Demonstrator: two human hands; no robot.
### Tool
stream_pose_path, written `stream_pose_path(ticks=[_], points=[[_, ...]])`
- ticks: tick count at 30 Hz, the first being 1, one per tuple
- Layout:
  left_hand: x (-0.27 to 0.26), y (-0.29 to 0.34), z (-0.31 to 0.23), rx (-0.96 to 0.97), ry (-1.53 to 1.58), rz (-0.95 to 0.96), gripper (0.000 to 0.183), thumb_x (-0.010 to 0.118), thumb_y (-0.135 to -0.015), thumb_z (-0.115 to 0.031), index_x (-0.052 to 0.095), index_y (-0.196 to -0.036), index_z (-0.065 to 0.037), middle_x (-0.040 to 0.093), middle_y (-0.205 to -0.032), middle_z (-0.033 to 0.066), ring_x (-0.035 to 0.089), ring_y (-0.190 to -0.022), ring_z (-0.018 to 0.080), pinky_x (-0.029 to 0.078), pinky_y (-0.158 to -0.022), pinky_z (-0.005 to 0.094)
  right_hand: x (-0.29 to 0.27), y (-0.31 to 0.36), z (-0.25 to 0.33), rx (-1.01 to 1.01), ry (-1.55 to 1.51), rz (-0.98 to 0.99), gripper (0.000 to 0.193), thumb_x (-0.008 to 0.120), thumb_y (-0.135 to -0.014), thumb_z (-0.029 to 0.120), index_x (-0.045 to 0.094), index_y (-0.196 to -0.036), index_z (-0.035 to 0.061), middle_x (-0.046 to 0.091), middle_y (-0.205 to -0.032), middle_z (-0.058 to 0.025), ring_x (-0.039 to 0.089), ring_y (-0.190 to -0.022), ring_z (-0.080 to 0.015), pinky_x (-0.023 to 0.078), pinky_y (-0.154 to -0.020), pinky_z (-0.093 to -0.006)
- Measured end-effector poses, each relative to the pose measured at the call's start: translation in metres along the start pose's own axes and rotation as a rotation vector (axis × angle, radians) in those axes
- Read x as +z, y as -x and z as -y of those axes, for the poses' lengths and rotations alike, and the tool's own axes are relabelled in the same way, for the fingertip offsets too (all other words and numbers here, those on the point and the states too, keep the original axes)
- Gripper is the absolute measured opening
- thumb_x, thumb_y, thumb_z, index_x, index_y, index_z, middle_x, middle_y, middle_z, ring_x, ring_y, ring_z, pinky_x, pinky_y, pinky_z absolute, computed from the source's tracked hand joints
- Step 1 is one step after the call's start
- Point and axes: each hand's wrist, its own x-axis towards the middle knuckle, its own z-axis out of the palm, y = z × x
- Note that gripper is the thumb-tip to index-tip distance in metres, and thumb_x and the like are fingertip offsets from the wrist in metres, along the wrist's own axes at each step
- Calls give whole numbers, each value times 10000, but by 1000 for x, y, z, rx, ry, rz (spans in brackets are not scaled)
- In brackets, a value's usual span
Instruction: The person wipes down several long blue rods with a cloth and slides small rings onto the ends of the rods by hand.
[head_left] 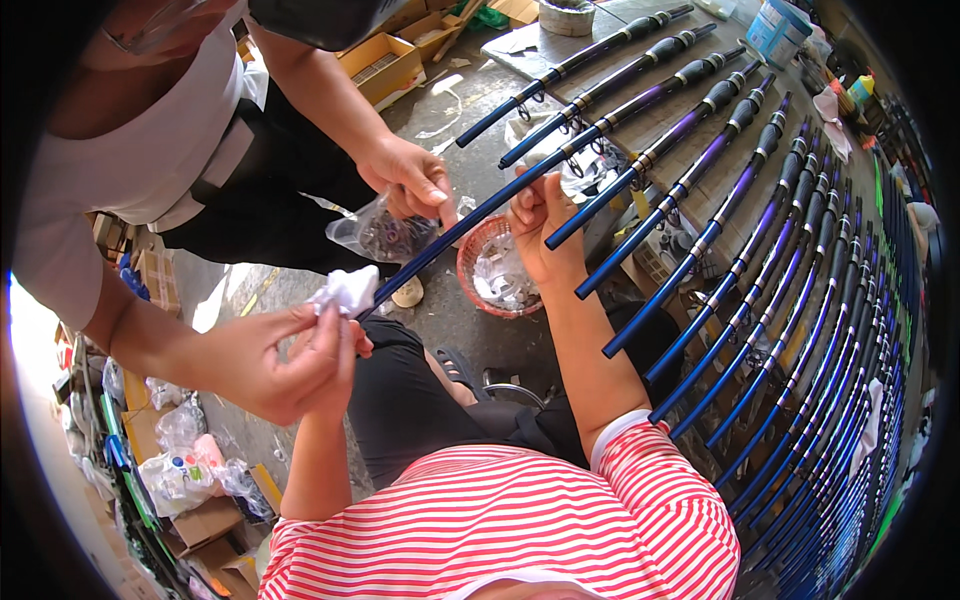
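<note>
A dark blue fishing rod [450, 236] slants from the rack toward my left. Its lower end meets my left hand [350, 345], whose closed fingers are mostly hidden behind a co-worker's hand [285, 365]. That co-worker's hand pinches a crumpled white cloth [346, 290] against the rod's end. Farther up, my right hand [541, 215] is raised under the rod, its fingers curled against it. The co-worker's other hand [408, 178] grips a clear plastic bag [385, 235] of small dark parts, just beside the rod.
Many more fishing rods [690, 255] lie side by side along a table [640, 12] at the right. Below my hands, a red basket [470, 262] holds white scraps. Cardboard boxes [385, 70] stand at the back; bags [180, 475] and cartons pile up at the left.
</note>
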Motion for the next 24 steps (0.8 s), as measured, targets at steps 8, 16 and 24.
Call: stream_pose_path(ticks=[8,16,24], points=[[-1,1,-10,-78,-111,-25,336,492,-873,-229,542,-680,41,414,-497,4,438,-386,83,323,-349,196,-18,-8,10,-120,-46,-90,389,484,-838,388,555,-1014,49,557,-730,-23,460,-589,-92,378,-527,-227],[-8,3,-7,-120,-144,-65,396,477,-877,-281,517,-632,27,365,-437,-7,402,-347,81,283,-331,199,-19,-6,15,-183,-59,-112,329,529,-819,364,568,-925,55,595,-721,-40,512,-583,-117,398,-518,-253],[-19,3,-10,-170,-84,-10,356,505,-863,-271,524,-658,19,428,-493,20,433,-374,94,334,-352,217,-12,-6,23,-196,37,-192,321,551,-811,352,592,-826,33,571,-661,-22,493,-564,-105,369,-511,-236]])
